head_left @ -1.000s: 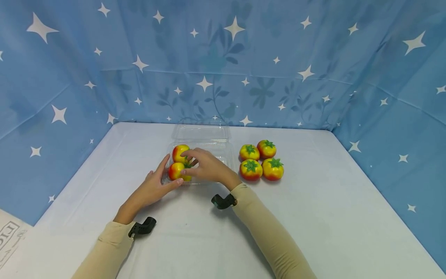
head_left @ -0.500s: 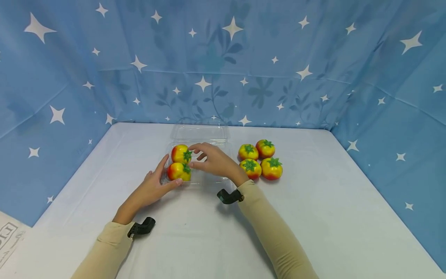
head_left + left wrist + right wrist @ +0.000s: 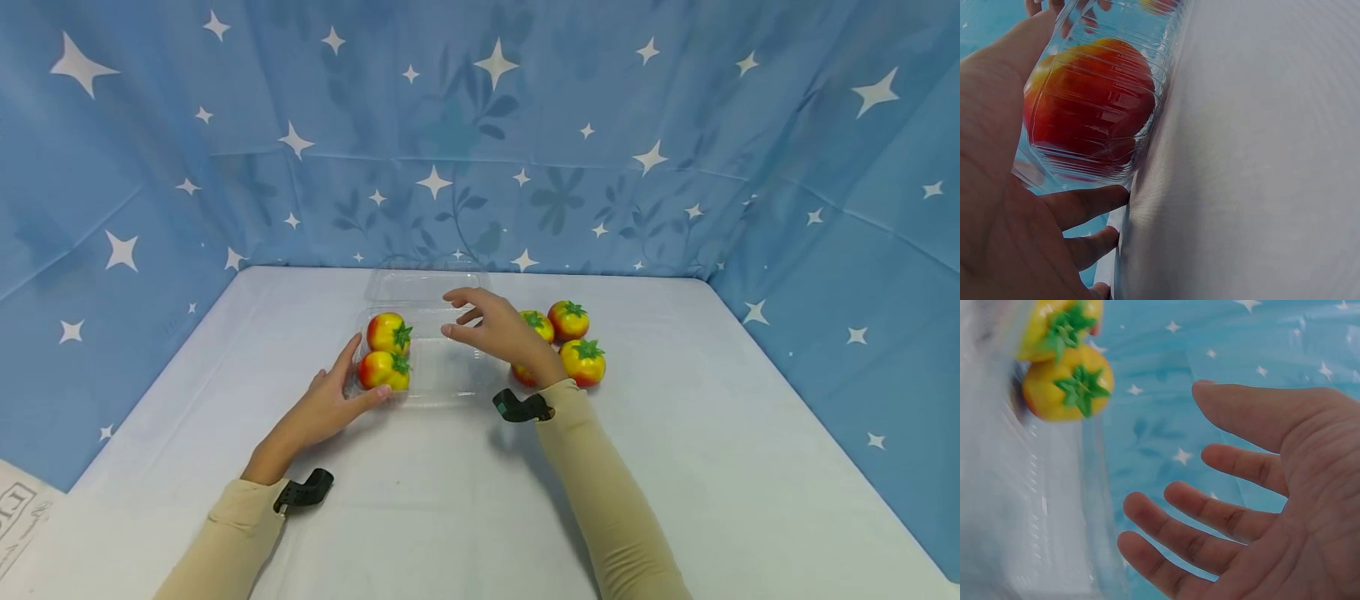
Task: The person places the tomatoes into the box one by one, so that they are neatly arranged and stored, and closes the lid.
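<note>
A clear plastic clamshell container (image 3: 446, 367) lies on the white table with its lid (image 3: 420, 286) folded back. Two yellow-and-red, tomato-like fruits with green star-shaped leaf tops, a rear one (image 3: 386, 333) and a front one (image 3: 382, 371), sit along its left side. My left hand (image 3: 318, 414) rests spread against the container's near left corner, thumb at the front edge. Through the clear wall, the left wrist view shows a red fruit (image 3: 1094, 103). My right hand (image 3: 504, 333) hovers over the container's right side with nothing in its relaxed fingers, partly covering fruits behind it.
Outside the container on the right stand several more such fruits, including a back one (image 3: 567, 321) and a front one (image 3: 583, 362). A blue star-patterned curtain (image 3: 645, 108) encloses the back and sides. Printed white material (image 3: 22, 517) lies at the left edge.
My right hand has let go of the fruit at the container's left side and moved right and up, toward the loose fruits. My left hand stays at the container's corner.
</note>
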Motion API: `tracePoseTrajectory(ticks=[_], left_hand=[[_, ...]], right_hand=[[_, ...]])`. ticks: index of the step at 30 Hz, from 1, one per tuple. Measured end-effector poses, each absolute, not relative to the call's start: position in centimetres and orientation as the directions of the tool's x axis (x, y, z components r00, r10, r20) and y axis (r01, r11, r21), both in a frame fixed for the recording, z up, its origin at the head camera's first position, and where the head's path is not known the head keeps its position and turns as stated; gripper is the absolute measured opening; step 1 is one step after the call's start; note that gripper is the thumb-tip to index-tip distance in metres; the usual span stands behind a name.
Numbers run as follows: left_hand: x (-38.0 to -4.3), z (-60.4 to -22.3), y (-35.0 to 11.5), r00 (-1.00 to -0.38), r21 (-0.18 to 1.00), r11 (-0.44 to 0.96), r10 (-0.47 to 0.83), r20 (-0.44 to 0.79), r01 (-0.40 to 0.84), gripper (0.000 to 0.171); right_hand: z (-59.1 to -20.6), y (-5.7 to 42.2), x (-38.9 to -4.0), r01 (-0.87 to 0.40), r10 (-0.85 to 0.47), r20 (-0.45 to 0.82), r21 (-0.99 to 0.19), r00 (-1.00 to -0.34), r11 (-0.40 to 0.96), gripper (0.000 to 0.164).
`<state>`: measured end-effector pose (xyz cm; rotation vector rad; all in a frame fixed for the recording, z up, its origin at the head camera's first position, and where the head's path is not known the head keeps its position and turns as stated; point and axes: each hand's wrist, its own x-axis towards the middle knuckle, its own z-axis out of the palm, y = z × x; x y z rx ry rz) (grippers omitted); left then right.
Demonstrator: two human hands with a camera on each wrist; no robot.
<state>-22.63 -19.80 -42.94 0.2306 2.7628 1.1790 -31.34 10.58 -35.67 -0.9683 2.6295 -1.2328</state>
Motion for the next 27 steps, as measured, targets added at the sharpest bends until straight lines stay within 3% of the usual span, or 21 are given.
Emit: tracePoseTrajectory(ticks=[17, 27], left_hand=[[-22.6, -43.2, -19.9, -0.980, 0.725, 0.680, 0.195, -0.036, 0.109, 0.108], [-22.6, -43.2, -20.0, -0.979, 0.734, 0.666, 0.204, -0.009, 0.132, 0.108]], right_hand=[[-33.9, 17.6, -32.1, -0.337, -0.342, 0.161, -0.763, -0.926, 0.552, 0.061], [-34.3, 21.7, -32.7, -0.245, -0.223, 0.135, -0.766, -0.965, 0.594, 0.062]])
